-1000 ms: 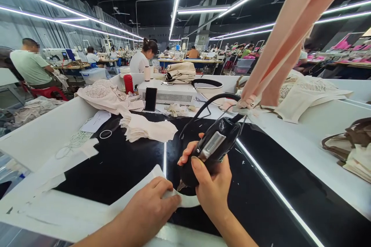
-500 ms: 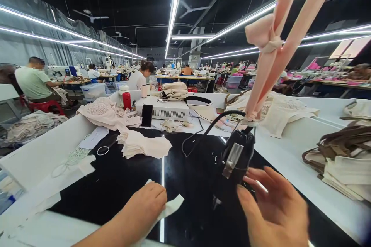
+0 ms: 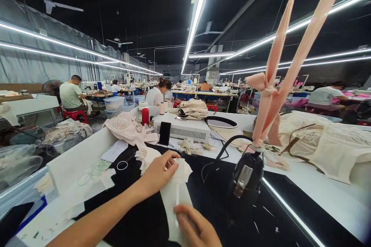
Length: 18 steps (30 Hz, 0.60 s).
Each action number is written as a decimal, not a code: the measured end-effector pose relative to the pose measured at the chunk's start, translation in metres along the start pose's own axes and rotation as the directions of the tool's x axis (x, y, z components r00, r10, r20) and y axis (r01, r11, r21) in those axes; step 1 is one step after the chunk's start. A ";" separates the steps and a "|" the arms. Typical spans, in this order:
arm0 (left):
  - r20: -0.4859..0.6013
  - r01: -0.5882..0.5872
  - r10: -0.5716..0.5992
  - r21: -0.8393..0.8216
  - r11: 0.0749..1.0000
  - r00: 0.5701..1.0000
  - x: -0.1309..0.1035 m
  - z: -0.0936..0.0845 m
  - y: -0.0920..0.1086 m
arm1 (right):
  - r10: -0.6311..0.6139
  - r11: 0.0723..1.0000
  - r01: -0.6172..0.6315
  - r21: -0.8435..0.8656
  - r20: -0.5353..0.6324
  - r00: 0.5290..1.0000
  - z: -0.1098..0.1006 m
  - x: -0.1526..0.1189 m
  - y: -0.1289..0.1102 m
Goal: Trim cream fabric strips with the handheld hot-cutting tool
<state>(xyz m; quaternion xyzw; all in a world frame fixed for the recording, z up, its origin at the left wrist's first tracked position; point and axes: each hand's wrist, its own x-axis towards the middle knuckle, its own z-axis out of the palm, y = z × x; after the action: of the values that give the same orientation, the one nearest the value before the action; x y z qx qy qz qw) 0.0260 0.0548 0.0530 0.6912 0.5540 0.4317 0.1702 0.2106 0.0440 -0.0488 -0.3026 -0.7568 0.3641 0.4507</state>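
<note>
A cream fabric piece [image 3: 174, 195] lies lengthwise on the black tabletop, running toward me. My left hand [image 3: 158, 173] is at its far end, thumb and fingers closed on the cloth beside the stack of cream fabric pieces [image 3: 147, 158]. Lower down, my right hand [image 3: 199, 225] has its fingers pressed together on the near part of the same piece; part of that hand is cut off by the frame. To the right, a black corded hand tool [image 3: 246, 177] hangs from knotted pink fabric bands [image 3: 266, 100], apart from both hands.
Behind the stack stand a phone [image 3: 165, 134], a red thread spool [image 3: 145, 115] and a white vented box [image 3: 184, 129]. A white ring [image 3: 122, 165] lies left. Lace-patterned garments [image 3: 313, 139] are heaped at right. A co-worker [image 3: 156, 94] sits beyond the table.
My right hand has left the hanging tool and come onto the fabric piece. My left hand has moved forward to the stack. The view has turned left.
</note>
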 end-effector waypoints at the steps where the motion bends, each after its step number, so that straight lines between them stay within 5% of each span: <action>1: -0.028 0.007 -0.007 0.019 1.000 1.000 0.011 -0.008 -0.006 | 0.025 1.000 -0.024 0.020 -0.071 0.997 -0.004 0.016 0.000; 4: -0.099 0.052 -0.044 0.079 0.995 0.994 0.036 -0.028 -0.026 | 0.098 0.993 -0.079 0.083 -0.259 0.961 -0.009 0.061 0.005; 8: -0.136 0.133 -0.111 0.160 0.978 0.984 0.052 -0.041 -0.054 | 0.162 0.985 -0.133 0.106 -0.342 0.926 -0.003 0.103 0.017; 18: -0.070 0.268 -0.259 0.276 0.923 0.963 0.052 -0.032 -0.099 | 0.169 0.971 -0.219 -0.096 -0.372 0.913 0.005 0.156 0.060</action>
<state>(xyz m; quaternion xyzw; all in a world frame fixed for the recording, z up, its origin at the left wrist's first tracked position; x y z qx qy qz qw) -0.0594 0.1273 0.0215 0.6205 0.7007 0.3322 0.1170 0.1502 0.1982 -0.0282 -0.4680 -0.6502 0.2929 0.5220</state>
